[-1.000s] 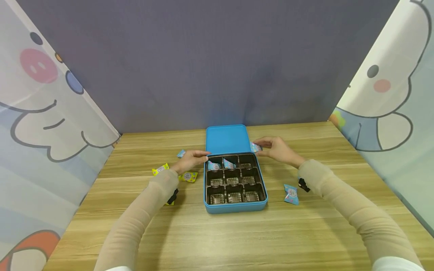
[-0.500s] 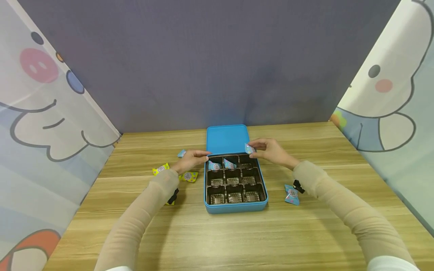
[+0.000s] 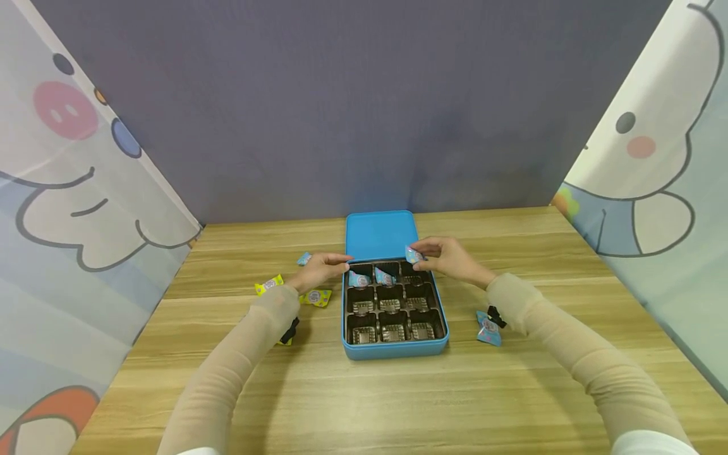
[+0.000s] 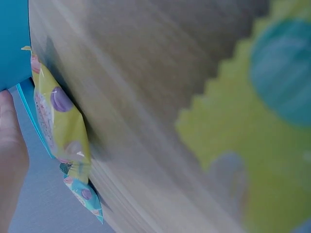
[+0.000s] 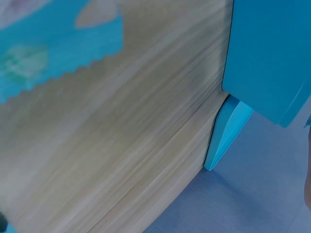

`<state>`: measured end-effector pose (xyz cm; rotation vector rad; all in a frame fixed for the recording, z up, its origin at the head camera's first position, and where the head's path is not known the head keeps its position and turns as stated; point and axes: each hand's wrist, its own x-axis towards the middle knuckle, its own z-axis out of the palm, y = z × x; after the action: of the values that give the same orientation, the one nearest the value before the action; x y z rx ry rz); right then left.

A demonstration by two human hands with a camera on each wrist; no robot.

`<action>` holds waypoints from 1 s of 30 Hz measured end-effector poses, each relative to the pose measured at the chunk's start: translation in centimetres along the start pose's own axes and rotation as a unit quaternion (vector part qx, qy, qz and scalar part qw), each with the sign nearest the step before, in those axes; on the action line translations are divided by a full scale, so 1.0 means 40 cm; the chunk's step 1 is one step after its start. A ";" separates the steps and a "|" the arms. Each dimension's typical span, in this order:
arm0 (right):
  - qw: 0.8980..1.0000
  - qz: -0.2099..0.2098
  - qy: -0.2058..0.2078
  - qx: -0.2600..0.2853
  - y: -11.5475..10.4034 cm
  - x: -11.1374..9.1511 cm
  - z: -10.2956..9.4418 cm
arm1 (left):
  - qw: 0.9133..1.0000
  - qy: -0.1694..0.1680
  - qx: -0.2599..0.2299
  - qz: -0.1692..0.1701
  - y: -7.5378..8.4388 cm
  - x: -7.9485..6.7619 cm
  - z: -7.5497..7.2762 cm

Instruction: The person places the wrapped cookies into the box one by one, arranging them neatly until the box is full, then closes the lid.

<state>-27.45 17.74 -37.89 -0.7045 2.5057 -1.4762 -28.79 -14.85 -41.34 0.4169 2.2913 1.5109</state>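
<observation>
A blue tin box stands on the table, holding a brown sectioned tray. Two blue candies sit in its back row: one candy in the left compartment, another candy in the middle. Over the back right compartment, my right hand pinches a blue-wrapped candy between thumb and fingers. My left hand touches the tin's back left corner with fairly straight fingers. In the left wrist view, a finger lies against the blue tin wall.
Behind the tin its blue lid lies folded back. Left of it are yellow candies and a blue candy, some partly under the left forearm. To the right, a blue candy lies beneath the right wrist. A grey partition stands behind.
My right hand has moved left with its candy, from beside the lid's right edge to over the back right compartment. The left hand has stayed at the tin's corner.
</observation>
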 end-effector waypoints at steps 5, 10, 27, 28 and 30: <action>1.000 0.000 0.001 -0.011 0.005 -0.002 0.007 | 1.000 0.004 -0.005 -0.004 0.000 0.003 0.003; 1.000 -0.010 0.000 -0.008 0.007 -0.006 0.010 | 1.000 0.004 -0.002 -0.003 0.003 0.004 0.004; 0.999 -0.019 -0.019 -0.024 0.028 -0.002 0.015 | 1.000 0.005 0.003 0.003 0.002 0.003 0.000; 0.999 -0.022 -0.020 -0.025 0.031 -0.003 0.015 | 1.000 0.003 0.001 0.005 0.002 0.002 0.000; 0.999 -0.020 -0.022 -0.032 0.023 -0.010 0.015 | 1.000 -0.002 0.000 0.001 0.022 -0.009 0.003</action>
<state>-27.19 17.81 -39.03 -0.7928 2.5290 -1.3829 -28.38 -14.60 -40.53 0.4223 2.2889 1.5101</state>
